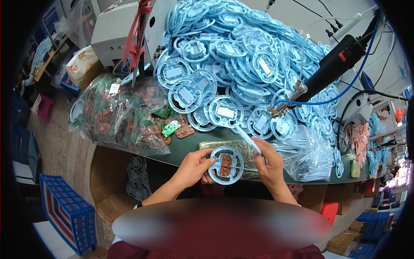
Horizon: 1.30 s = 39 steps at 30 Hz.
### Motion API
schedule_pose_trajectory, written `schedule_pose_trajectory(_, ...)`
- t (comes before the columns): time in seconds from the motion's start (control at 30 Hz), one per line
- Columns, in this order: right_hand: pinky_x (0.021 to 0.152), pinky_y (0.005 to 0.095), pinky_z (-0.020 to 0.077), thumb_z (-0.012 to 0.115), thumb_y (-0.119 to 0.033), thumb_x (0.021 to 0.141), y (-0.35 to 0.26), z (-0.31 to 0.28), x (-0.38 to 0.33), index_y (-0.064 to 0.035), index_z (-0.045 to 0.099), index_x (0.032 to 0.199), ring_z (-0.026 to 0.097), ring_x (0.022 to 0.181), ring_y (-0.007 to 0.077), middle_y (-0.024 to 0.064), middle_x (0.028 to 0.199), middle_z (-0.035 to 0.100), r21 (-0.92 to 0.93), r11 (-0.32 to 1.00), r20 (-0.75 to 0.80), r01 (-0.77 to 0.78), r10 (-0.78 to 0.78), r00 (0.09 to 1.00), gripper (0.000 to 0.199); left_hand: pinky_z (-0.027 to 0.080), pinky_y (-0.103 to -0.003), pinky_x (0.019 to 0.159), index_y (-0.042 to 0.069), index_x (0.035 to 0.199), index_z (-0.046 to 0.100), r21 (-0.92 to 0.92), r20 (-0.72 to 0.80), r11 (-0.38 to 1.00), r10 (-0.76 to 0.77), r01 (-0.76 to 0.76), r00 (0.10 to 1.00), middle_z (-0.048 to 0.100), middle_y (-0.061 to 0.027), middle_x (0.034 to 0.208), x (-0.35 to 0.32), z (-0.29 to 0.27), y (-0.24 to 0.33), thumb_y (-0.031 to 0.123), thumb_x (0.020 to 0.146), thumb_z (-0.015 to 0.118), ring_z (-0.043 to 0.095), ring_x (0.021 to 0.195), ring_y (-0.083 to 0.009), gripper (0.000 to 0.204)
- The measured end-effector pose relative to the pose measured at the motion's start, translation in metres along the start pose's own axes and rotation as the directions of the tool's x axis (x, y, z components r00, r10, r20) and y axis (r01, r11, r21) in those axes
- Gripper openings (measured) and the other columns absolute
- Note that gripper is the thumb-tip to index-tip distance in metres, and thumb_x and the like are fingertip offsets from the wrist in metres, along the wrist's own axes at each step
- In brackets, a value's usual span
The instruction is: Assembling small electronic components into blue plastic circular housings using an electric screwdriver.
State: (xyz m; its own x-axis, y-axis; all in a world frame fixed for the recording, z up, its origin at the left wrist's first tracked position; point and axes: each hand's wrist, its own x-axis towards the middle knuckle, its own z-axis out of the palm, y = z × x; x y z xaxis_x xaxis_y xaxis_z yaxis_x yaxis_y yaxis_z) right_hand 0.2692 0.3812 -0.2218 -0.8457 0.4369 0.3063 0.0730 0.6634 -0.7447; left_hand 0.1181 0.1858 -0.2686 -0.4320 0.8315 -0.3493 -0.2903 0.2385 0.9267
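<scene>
My left hand grips a round, light-blue plastic ring part by its left side, thumb on the rim. A brown circuit board sits in the middle of that part. My right hand is closed on a long pale-blue plastic strip, which points up and left toward the pile. A thin pale line runs from the ring part toward my right hand; what it is I cannot make out. Under the ring part lies a gold-coloured, worn block at the table's front edge.
Beyond my hands rises a large heap of light-blue ring parts. Left of it is a clear bag of circuit boards, with loose green boards beside it. A bag of pale strips lies right. A black cylindrical tool slants over the heap.
</scene>
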Motion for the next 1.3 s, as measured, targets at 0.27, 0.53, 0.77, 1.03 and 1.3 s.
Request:
schedule_pose_trajectory(0.27,0.107,0.048,0.0383,0.073,-0.001,0.072,0.022,-0.014,-0.024,-0.0109,0.053,0.137,0.042,0.134,0.042,0.0235,0.147,0.039,-0.251,0.948,0.364,0.195,-0.094,0.927,0.069,0.05,-0.022,0.047,-0.004,0.131,0.055,-0.036,-0.011,0.999,-0.003,0.002,1.0,0.068,-0.0059,0.071,0.0,0.003,0.002,0.014,0.099,0.056,0.063,0.054,-0.0087,0.037)
schedule_pose_trajectory(0.53,0.116,0.0469,0.027,0.088,-0.036,0.062,0.021,0.006,0.013,-0.0061,0.033,0.15,0.032,0.142,0.0406,0.0241,0.153,0.03,-0.099,0.984,0.575,0.146,-0.063,0.816,0.108,0.052,-0.024,0.047,-0.006,0.13,0.053,-0.025,-0.042,0.999,0.02,-0.021,0.999,0.067,-0.0074,0.073,0.001,0.005,0.0,0.014,0.099,0.057,0.063,0.055,-0.0101,0.038)
schedule_pose_trajectory(0.77,0.117,0.0436,0.0259,0.086,-0.035,0.063,0.016,-0.001,0.002,0.0015,0.03,0.148,0.029,0.143,0.0408,0.0274,0.153,0.029,-0.05,0.998,0.357,0.05,-0.029,0.934,0.108,0.054,-0.023,0.05,-0.006,0.134,0.048,-0.021,-0.027,0.999,-0.026,0.026,0.999,0.066,-0.0067,0.076,0.0,0.003,0.0,0.014,0.099,0.056,0.064,0.059,-0.0107,0.041)
schedule_pose_trajectory(1.03,0.111,0.0466,0.0343,0.088,-0.034,0.062,-0.003,0.029,-0.012,0.0048,0.035,0.144,0.039,0.134,0.0445,0.0283,0.146,0.036,-0.185,0.976,0.383,0.114,-0.035,0.923,0.105,0.057,-0.024,0.061,-0.001,0.141,0.046,-0.15,0.027,0.986,-0.071,0.074,0.997,0.068,-0.0093,0.091,-0.002,0.001,-0.002,0.01,0.102,0.045,0.068,0.068,-0.0135,0.041)
schedule_pose_trajectory(1.3,0.111,0.0472,0.0346,0.088,-0.031,0.062,-0.001,0.027,-0.006,0.0046,0.035,0.144,0.039,0.134,0.0448,0.0288,0.145,0.037,-0.117,0.981,0.426,0.157,-0.093,0.9,0.104,0.056,-0.024,0.059,-0.004,0.141,0.045,-0.136,0.033,0.988,-0.062,0.066,0.998,0.068,-0.0104,0.09,-0.004,0.0,-0.001,0.009,0.101,0.042,0.07,0.069,-0.0156,0.042)
